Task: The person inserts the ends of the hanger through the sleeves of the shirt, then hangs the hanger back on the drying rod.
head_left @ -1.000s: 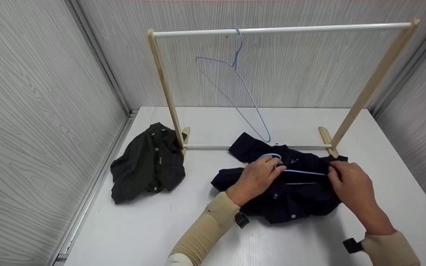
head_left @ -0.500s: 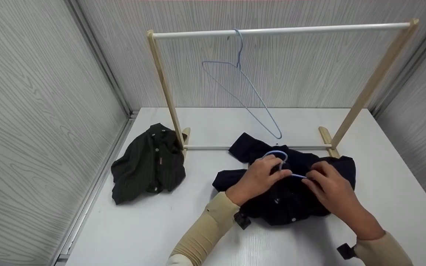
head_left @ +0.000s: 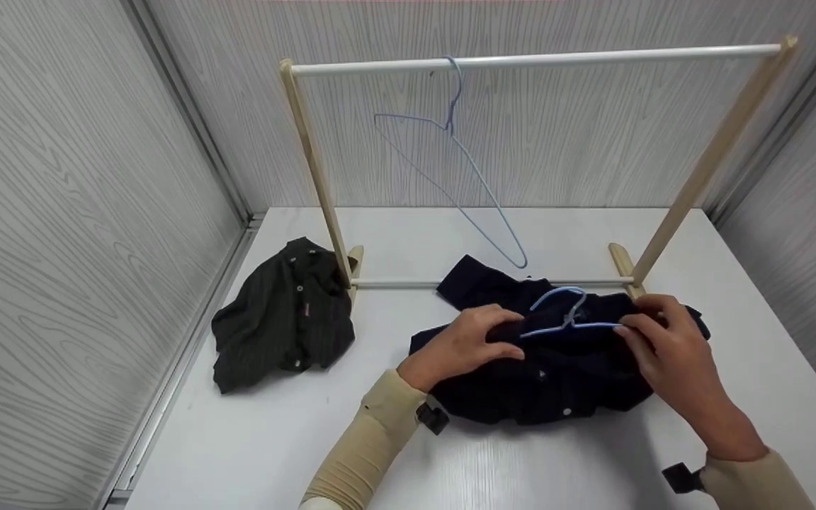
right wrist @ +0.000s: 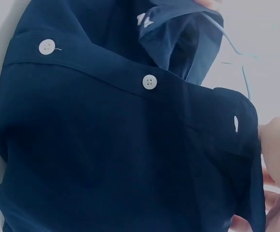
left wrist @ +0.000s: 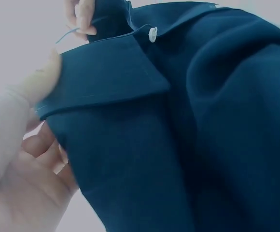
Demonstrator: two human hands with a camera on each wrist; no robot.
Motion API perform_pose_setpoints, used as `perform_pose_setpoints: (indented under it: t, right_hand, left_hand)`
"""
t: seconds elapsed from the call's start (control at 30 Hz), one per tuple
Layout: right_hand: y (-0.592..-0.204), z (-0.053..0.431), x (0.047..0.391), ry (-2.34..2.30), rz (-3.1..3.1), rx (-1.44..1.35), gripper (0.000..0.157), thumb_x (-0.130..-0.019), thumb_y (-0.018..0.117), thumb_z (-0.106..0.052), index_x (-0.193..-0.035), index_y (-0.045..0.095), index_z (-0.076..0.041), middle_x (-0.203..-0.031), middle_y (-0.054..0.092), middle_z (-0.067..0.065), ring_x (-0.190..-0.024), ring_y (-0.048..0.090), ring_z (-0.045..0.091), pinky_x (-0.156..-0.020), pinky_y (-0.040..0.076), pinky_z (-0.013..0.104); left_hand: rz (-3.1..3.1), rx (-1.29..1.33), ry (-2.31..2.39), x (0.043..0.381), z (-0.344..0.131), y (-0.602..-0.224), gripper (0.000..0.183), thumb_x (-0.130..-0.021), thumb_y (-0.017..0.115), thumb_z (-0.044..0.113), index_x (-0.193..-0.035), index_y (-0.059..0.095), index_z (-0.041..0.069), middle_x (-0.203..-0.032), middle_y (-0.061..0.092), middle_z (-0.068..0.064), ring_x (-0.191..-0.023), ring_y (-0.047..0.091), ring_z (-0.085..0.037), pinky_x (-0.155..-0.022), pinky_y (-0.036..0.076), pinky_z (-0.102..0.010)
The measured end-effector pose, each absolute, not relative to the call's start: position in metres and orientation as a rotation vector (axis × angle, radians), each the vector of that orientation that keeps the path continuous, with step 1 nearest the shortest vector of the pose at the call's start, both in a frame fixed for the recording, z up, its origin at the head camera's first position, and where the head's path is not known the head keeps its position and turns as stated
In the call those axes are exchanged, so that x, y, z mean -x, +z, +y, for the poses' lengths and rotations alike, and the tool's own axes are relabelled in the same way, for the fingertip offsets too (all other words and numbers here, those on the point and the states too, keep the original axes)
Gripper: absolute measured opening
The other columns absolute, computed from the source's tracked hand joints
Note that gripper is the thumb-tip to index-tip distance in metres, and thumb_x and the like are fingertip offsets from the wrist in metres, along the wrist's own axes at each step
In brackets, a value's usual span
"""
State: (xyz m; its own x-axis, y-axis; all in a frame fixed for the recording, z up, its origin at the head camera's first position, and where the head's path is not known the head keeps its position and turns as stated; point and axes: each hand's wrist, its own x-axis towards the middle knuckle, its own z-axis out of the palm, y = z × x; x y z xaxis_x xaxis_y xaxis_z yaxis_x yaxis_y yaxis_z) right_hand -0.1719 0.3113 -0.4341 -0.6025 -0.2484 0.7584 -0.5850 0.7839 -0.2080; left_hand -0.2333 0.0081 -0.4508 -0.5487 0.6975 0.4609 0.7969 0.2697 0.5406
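A navy shirt [head_left: 528, 397] with white buttons lies bunched on the table, its upper edge lifted. A blue wire hanger [head_left: 569, 322] sits inside it, with the hook and the upper parts of both arms showing at the neck opening; the rest is hidden by cloth. My left hand [head_left: 461, 347] holds the shirt's edge by the hanger's left arm; in the left wrist view its thumb [left wrist: 48, 79] lies over the cloth and the fingers are under it. On the other side my right hand [head_left: 677, 347] pinches the shirt beside the hanger's right arm.
Behind the shirt stands a rack with wooden posts and a white rail [head_left: 592, 57]. A second wire hanger [head_left: 482, 177] hangs from that rail. A dark green shirt [head_left: 284, 319] lies at the left post's foot. Panelled walls [head_left: 61, 212] enclose the white table [head_left: 252, 446].
My left hand has let go of the hanger's hook and moved left to the shirt's edge. My right hand went in to the hanger, then back out right. The hanging hanger sways.
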Motion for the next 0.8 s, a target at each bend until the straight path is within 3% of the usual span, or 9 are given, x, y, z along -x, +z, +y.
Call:
perform_pose_setpoints:
  t: [0.3,0.6,0.8]
  right_hand:
    - [-0.427,0.320,0.167,0.604,-2.263,-0.552,0.017,-0.076,0.079,0.006,-0.088,0.072,-0.002,-0.111,0.061,0.022,-0.098,0.058,0.033,-0.090,0.037,0.016]
    - [-0.427,0.315,0.167,0.582,-2.300,-0.585,0.017,-0.078,0.076,0.009,-0.093,0.071,0.001,-0.114,0.060,0.022,-0.102,0.056,0.034,-0.086,0.039,0.027]
    - [-0.424,0.310,0.170,0.606,-2.219,-0.701,0.026,-0.077,0.074,0.014,-0.099,0.073,0.000,-0.095,0.067,0.015,-0.094,0.056,0.032,-0.087,0.038,0.035]
  left_hand:
    - [-2.378,1.298,-1.003,0.235,-0.003,-0.448,0.027,-0.091,0.071,0.022,-0.112,0.069,0.004,-0.103,0.069,-0.006,-0.093,0.063,-0.015,-0.086,0.052,-0.021]
    - [-2.341,1.241,-1.050,0.231,0.007,-0.446,0.021,-0.097,0.063,0.024,-0.105,0.066,0.004,-0.098,0.063,-0.005,-0.091,0.059,-0.013,-0.086,0.051,-0.021]
    - [-2.315,1.220,-1.112,0.231,0.008,-0.446,0.025,-0.096,0.062,0.028,-0.103,0.065,0.005,-0.098,0.064,-0.004,-0.091,0.059,-0.012,-0.085,0.051,-0.022]
